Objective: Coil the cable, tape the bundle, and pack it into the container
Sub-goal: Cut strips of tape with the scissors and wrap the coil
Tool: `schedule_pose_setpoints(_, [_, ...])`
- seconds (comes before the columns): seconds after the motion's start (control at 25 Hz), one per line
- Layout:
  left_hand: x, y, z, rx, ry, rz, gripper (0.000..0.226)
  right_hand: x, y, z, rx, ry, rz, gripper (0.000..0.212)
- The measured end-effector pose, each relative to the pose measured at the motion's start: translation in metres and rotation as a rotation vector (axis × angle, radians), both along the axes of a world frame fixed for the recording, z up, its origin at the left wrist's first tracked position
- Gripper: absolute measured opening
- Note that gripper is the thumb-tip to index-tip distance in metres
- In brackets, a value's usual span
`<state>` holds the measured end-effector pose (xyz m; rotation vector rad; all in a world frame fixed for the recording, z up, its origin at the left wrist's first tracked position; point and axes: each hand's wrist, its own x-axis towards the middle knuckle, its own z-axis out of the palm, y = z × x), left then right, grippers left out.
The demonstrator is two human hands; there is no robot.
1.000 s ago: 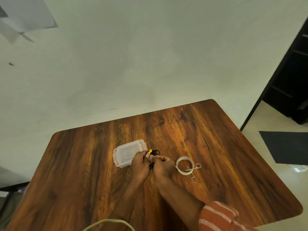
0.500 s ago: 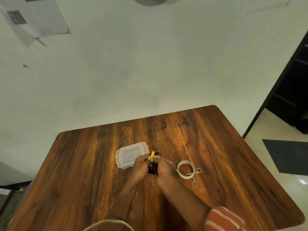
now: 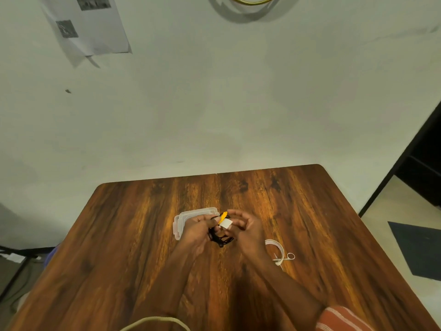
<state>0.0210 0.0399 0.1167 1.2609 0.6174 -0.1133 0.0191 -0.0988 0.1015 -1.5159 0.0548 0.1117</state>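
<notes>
Over the wooden tabletop (image 3: 133,247), just right of the clear plastic container (image 3: 191,215), both hands meet w/ a black cable bundle (image 3: 219,236) between them. Left hand (image 3: 195,231) has its grip clamped on the coiled bundle, fingers wrapped round the left side of the loops; the hand covers the container's near right corner, so can't tell if it touches the plastic. A yellow connector (image 3: 223,215) sticks up from the top of the bundle, just right of the container's far right corner. Right hand (image 3: 248,231) has thumb & fingertips together on a small white piece of tape (image 3: 225,224), which sits against the bundle right below the yellow connector; the other fingers curl loosely above it. Whether the tape is stuck down all round is too small to tell.

Container lies flat w/ its lid on, left of the bundle & partly behind the left hand. To the right of the container, past the right hand, a white tape roll (image 3: 278,247) lies flat on the tabletop, its near-left part hidden by the right wrist. Small scissors (image 3: 285,258) lie across the roll's near right edge, one finger ring poking out to the right. Both forearms reach in from the near edge; a striped orange sleeve (image 3: 338,318) shows on the right arm.
</notes>
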Motion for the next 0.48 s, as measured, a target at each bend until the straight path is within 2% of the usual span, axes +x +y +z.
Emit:
schedule_pose_setpoints(0.16, [0.0, 0.003, 0.006, 0.054, -0.002, -0.046, 0.003, 0.007, -0.014, 0.008, -0.411, -0.327, 0.121, 0.024])
schedule_pose_setpoints(0.28, [-0.004, 0.0, 0.013, 0.262, -0.038, -0.092, 0.009, 0.013, -0.02, 0.019, -0.728, -0.64, 0.152, 0.007])
schedule_pose_setpoints(0.36, [-0.008, -0.005, 0.022, 0.39, -0.108, -0.165, 0.01, 0.018, -0.021, 0.027, -0.724, -0.597, 0.176, 0.002])
schedule_pose_setpoints(0.48, [-0.012, -0.007, 0.027, 0.485, -0.204, -0.281, 0.015, 0.022, -0.017, 0.03, -0.499, -0.356, 0.263, 0.005])
